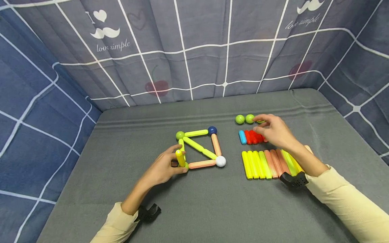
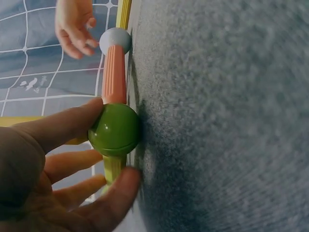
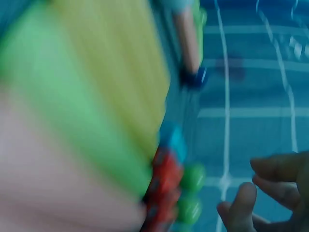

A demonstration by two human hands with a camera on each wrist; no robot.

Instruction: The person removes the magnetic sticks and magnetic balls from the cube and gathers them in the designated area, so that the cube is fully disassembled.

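Note:
My left hand (image 1: pixel 162 167) grips a green ball (image 2: pixel 115 129) at the near left corner of a flat frame of rods and balls. A yellow rod (image 1: pixel 180 158) rises from that ball. Other corners of the frame are a green ball (image 1: pixel 180 135), a dark blue ball (image 1: pixel 212 130) and a white ball (image 1: pixel 221 161). A yellow-green diagonal (image 1: pixel 197 146) crosses the frame, and an orange rod (image 1: pixel 202 164) forms its near side. My right hand (image 1: pixel 275 131) hovers over short red rods (image 1: pixel 253 137) and green balls (image 1: pixel 250 118), fingers loosely bent, thumb apart, nothing between them.
Nearer to me on the right lies a row of long yellow, orange and green rods (image 1: pixel 258 165), partly under my right forearm. A short blue rod (image 1: pixel 242 137) starts the red row. Checked curtains (image 1: pixel 206 67) enclose the grey cloth surface (image 1: pixel 212 209).

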